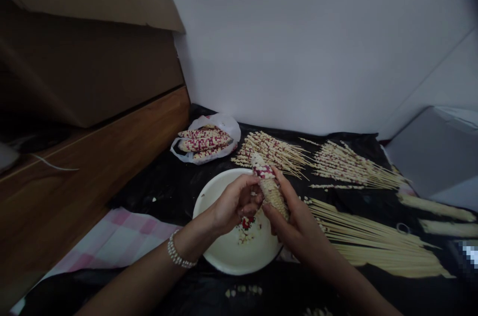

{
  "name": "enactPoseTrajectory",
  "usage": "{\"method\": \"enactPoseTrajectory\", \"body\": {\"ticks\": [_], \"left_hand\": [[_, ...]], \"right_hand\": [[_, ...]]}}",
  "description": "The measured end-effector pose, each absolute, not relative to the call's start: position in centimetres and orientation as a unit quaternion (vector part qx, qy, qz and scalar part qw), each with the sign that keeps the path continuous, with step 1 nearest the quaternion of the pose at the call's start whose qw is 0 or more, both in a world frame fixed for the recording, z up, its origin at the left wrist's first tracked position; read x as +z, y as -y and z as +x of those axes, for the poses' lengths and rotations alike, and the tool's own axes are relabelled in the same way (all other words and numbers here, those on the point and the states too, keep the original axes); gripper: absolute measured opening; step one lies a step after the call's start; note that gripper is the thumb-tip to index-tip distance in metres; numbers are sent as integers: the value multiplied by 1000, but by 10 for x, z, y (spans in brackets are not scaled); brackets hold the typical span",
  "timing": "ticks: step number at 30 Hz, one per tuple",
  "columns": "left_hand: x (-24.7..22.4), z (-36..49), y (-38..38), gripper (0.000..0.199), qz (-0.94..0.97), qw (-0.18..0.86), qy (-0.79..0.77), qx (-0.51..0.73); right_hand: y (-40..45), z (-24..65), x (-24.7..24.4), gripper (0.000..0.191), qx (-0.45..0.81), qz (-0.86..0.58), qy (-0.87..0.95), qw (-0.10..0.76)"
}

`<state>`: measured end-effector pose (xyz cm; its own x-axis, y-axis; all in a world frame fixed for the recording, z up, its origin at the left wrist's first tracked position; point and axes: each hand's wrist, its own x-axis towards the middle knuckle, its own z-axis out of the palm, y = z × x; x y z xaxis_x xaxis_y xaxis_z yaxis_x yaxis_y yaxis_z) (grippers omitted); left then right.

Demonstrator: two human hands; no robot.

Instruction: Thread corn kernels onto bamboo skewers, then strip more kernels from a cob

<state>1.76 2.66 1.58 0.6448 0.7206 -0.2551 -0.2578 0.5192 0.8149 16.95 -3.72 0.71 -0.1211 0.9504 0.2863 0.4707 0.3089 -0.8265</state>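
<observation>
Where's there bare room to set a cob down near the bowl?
Black plastic sheeting lies bare between the white bowl, the white bag of cobs and the wooden ledge. Right of the bowl, skewer bundles crowd it.

The left forearm (pixel 142 281) and right forearm (pixel 354 281) are bare and slender, each narrowing toward the wrist. A bracelet (pixel 178 251) of small, round, pearly white beads circles the left wrist in several strands, forming a chunky band with a soft sheen. The left hand (pixel 235 201) and right hand (pixel 298 226) are also bare, with slim, tapering fingers (pixel 284 181). The fingernails are too small and shadowed to make out in detail.
</observation>
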Motion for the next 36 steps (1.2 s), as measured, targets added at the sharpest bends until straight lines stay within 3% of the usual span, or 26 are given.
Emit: {"method": "enactPoseTrajectory", "body": {"ticks": [9, 13, 18, 24, 30, 36], "left_hand": [[12, 23, -22, 8, 427, 765, -328, 353], [16, 20, -24, 4, 439, 786, -296, 319], [16, 19, -26, 21, 441, 780, -310, 317], [8, 25, -24, 8, 487, 726, -335, 352], [12, 23, -24, 6, 472, 750, -315, 338], [13, 23, -24, 22, 494, 730, -324, 343]], "right_hand": [[39, 165, 2, 67, 276, -511, 706, 404], [37, 168, 2, 67, 268, -515, 704, 410], [35, 168, -2, 67, 213, -514, 725, 406], [38, 166, -6, 67, 199, -512, 739, 389], [36, 168, -6, 66, 175, -511, 745, 391], [36, 165, -9, 67, 128, -510, 762, 378]]}}
